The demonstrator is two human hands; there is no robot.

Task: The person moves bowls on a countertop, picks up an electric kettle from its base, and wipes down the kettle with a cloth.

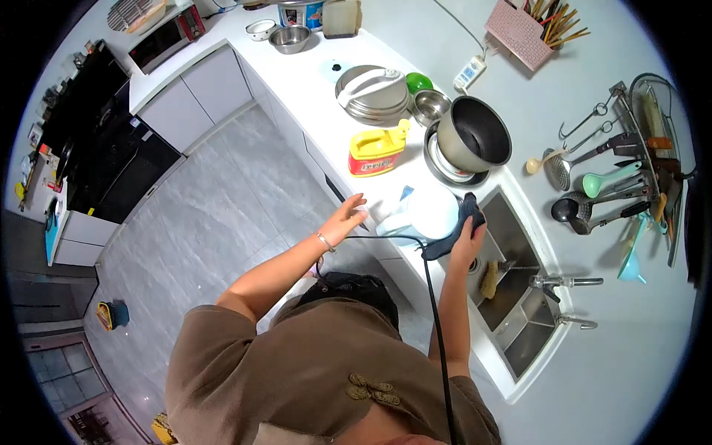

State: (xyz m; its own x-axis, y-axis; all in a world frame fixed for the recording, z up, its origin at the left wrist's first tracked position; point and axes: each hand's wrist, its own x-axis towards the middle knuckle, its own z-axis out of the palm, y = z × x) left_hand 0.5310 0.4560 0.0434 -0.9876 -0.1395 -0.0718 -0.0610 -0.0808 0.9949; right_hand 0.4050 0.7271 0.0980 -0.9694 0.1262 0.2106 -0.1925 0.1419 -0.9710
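A pale blue plastic jug (434, 213) stands on the white counter beside the sink, its handle toward the left. My right hand (467, 241) is closed on a dark cloth (447, 241), which lies against the jug's right and near side. Off the counter's front edge, my left hand (347, 216) is held out, fingers extended and nothing in it, a little left of the jug's handle. Just beyond the jug is a yellow bottle with a red label (376, 152). The jug's base is hidden from above.
A dark pot (475, 133) sits over stacked dishes near the sink (552, 337), which holds a brush (489, 282). Farther back are stacked plates (374, 111) and steel bowls (289, 38). Utensils hang on the wall at right. A black cable (437, 326) crosses my body.
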